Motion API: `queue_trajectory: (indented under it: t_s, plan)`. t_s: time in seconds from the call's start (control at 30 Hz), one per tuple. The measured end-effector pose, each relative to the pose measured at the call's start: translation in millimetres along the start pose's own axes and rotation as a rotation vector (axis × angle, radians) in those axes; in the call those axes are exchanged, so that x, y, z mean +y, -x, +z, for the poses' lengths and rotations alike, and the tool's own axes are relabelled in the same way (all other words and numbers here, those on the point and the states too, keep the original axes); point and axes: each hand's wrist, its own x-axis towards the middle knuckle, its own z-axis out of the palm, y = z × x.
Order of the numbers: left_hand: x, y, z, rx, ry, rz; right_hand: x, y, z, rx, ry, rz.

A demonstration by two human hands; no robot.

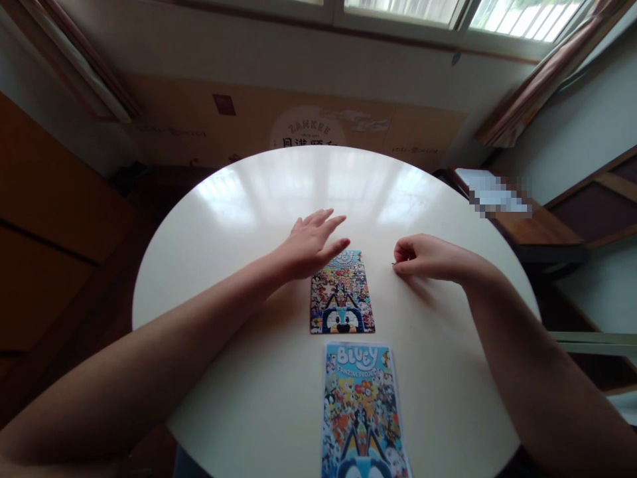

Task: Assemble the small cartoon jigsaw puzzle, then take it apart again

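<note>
Puzzle (pixel 343 302) on table (pixel 259 405); right hand (pixel 428 257) pinching piece (pixel 393 265).

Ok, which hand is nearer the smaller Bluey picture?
Left hand, over the upper left of the smaller Bluey picture; the right hand is apart, right of it.

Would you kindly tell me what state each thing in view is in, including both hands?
Left hand: open, fingers spread, over the puzzle's upper left.
Right hand: fingers curled, pinching.
Small object: pinched in the right hand, mostly hidden.
Bluey jigsaw puzzle: flat, largely assembled, apparently with a pale gap.
Bluey Fanzine Project sheet: flat, face up, partly out of frame.
White table: glossy, reflecting light.
Right curtain: drawn aside.
</note>
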Motion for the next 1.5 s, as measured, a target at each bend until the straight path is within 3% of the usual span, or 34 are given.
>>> queue_trajectory:
  t_s: [0.07, 0.13, 0.3, 0.53, 0.77, 1.0, 1.1, 1.23, 1.5]
  plan:
    - [-4.2, 0.0, -10.2, 0.138, 0.037, -0.002, -3.1, -0.5, 2.8, -0.011, -0.049, -0.045]
    - [-6.2, 0.5, -20.5, 0.17, 0.092, 0.029, -10.9, -1.4, 9.9, 0.029, -0.122, -0.105]
    - [0.6, 5.6, -38.4, -0.109, 0.287, 0.103, -44.0, -1.4, 43.9, 0.243, -0.361, -0.269]
    - [9.9, 10.6, -45.6, -0.32, 0.359, 0.087, -68.4, 3.6, 70.1, 0.264, -0.547, -0.339]
    - [6.8, 8.3, -48.9, -0.469, 0.389, -0.074, -69.1, 1.5, 74.8, 0.329, -0.589, -0.305]
    - [4.5, 10.6, -45.7, -0.537, 0.384, -0.063, -67.4, 3.1, 69.5, 0.278, -0.49, -0.327]
    - [3.1, 12.2, -47.9, -0.592, 0.288, 0.012, -60.7, 3.1, 60.8, 0.355, -0.334, -0.29]
    - [3.0, 12.2, -46.9, -0.554, 0.172, 0.14, -48.9, -0.8, 48.2, 0.492, -0.238, -0.232]
    - [4.4, 12.6, -39.2, -0.515, 0.132, 0.201, -45.3, -7.5, 48.6, 0.475, -0.172, -0.22]
